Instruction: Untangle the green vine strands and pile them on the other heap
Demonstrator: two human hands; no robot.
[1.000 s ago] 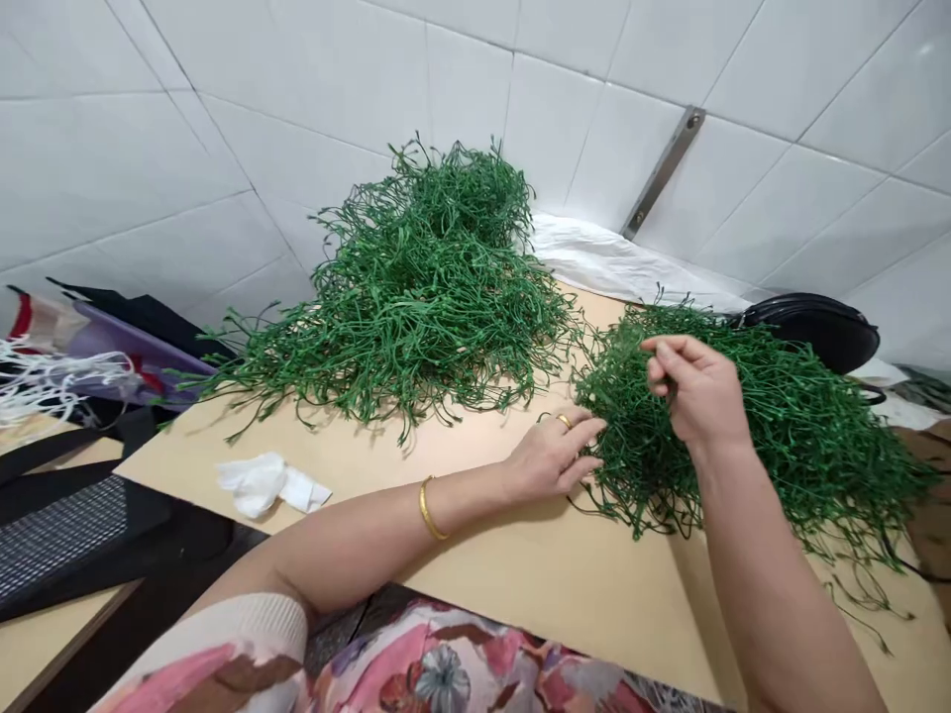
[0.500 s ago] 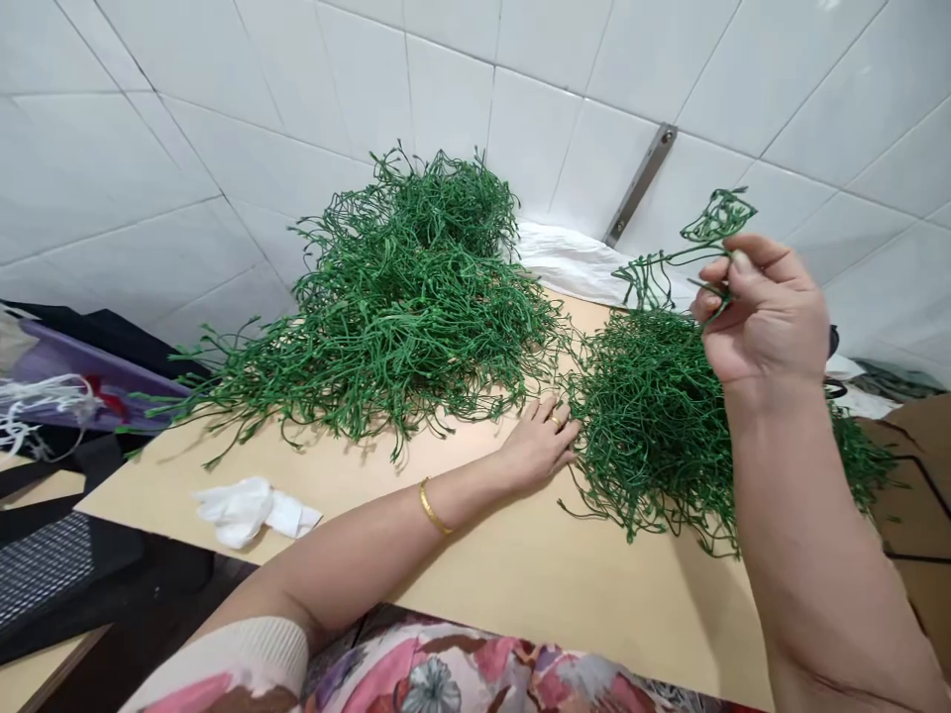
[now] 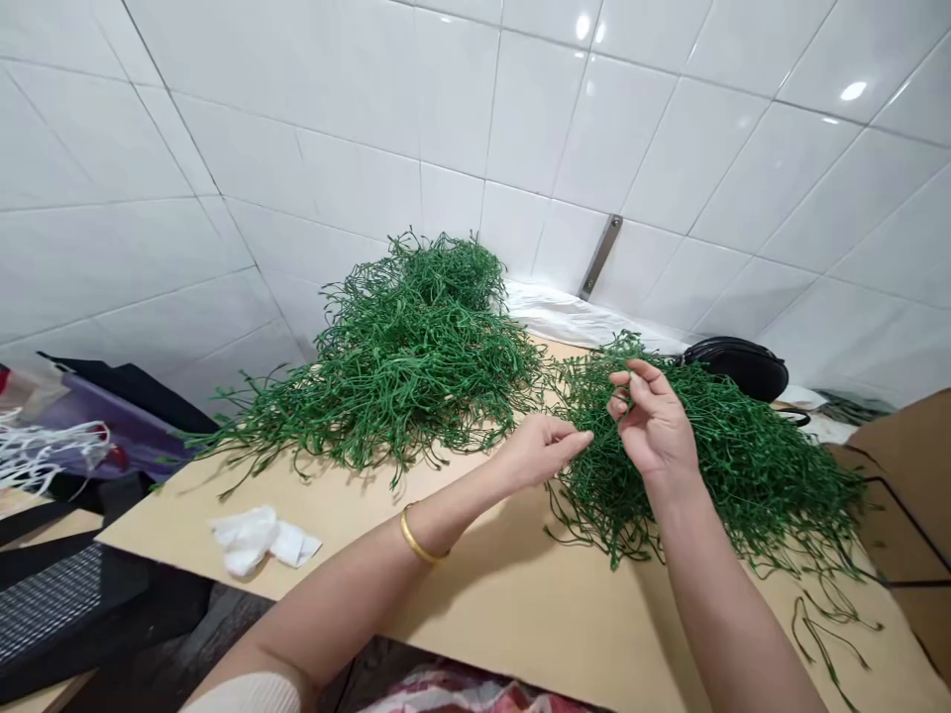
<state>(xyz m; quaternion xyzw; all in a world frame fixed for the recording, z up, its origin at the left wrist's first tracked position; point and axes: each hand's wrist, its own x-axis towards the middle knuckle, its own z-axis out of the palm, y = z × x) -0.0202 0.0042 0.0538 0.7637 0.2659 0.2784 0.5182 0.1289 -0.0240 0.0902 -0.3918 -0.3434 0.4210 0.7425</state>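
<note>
Two heaps of thin green knotted plastic stems lie on the board: a left heap (image 3: 416, 366) against the wall and a right heap (image 3: 743, 465). In front of the right heap, my right hand (image 3: 658, 421) is raised with thumb and fingers pinched on a green stem, of which only a little shows at the fingertips. My left hand (image 3: 542, 451) is closed beside it, thumb pressed against the curled fingers and pointing at the right hand. Whatever its fingers hold, if anything, is hidden. The two hands are close but apart.
A crumpled white tissue (image 3: 260, 540) lies on the tan board (image 3: 520, 604). Behind the right heap sits a black pouch (image 3: 735, 366). A metal bracket (image 3: 600, 257) is fixed to the tiled wall, and a cardboard box (image 3: 910, 475) stands at the right edge.
My right hand has come down and left with the green stem. My left hand has lifted off the board and closed. The view has tilted up slightly.
</note>
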